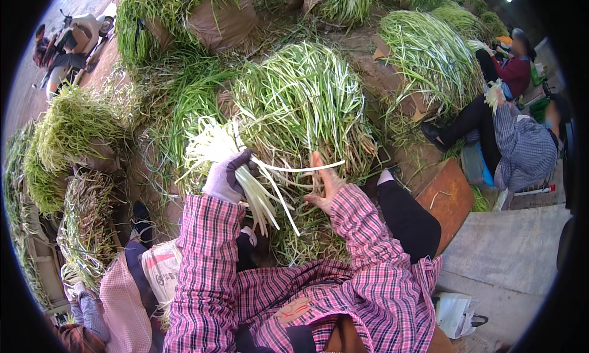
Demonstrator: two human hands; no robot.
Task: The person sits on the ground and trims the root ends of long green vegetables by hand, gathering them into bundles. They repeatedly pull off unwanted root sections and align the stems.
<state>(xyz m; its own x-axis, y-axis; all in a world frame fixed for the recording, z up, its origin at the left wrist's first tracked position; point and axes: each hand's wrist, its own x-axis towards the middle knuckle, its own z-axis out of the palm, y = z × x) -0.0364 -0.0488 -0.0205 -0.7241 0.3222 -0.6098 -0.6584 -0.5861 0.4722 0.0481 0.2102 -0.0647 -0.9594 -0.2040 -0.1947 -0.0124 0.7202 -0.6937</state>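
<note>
My left hand [230, 173], in a pale glove with dark fingers, is closed round a bunch of pale green-and-white stalks [257, 199] that look like garlic chives or a similar leafy vegetable. The bunch's fluffy bright part [207, 141] spreads out above the hand, and the stalk ends hang below it. My right hand [325, 183] is bare, with thumb and fingers apart, at the near edge of a large heap of long green stalks [308, 91] with brownish ends. A single white stalk [303, 169] crosses by its fingers; whether they touch it I cannot tell.
More heaps of greens [428, 54] lie ahead, some in brown wrapping [225, 24]. A rusty metal sheet [446, 196] is at the right. Co-workers sit at the right [527, 141] and lower left [89, 314]. A person and a scooter [83, 31] are at the upper left. A white bag [453, 311] stands lower right.
</note>
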